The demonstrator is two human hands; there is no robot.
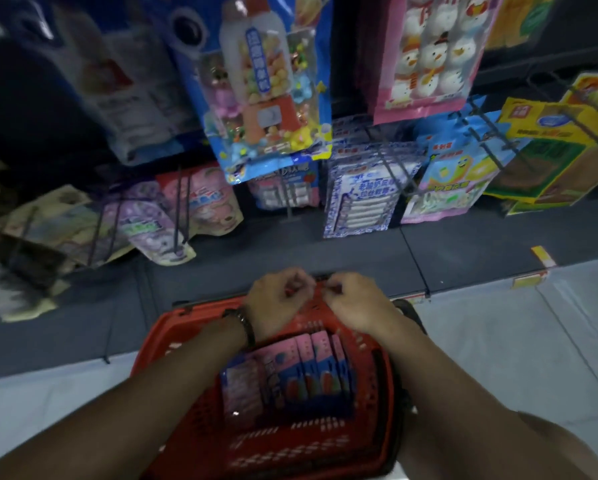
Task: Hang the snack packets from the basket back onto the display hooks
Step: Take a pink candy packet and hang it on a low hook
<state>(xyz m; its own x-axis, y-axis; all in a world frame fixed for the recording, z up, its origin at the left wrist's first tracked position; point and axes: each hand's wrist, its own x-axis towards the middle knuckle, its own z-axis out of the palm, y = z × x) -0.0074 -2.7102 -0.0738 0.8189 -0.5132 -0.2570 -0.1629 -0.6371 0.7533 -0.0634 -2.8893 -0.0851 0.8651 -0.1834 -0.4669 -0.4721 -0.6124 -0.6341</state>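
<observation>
Left hand (278,301) and right hand (354,303) curl side by side over the far edge of the basket (159,344), probably to steady or shift it; blur hides the exact grip. The packets (290,372) lie inside the basket, under the wrists. Beyond the basket, hooks (391,168) are already crowded with hanging bags (360,199).

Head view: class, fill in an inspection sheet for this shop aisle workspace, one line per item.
Surface: pale floor; dark shelf base beyond.
Job's things: red basket on the floor, pink-and-blue snack packets standing in a row inside; wire display hooks above hold other packets.
Clutter: nothing seen.
Hands: left hand and right hand over the basket's far rim, fingers curled; what they hold is unclear.
Cables: nothing seen.
Surroundings: hanging stock, including a pink snowman packet; dim, blurred at left.
</observation>
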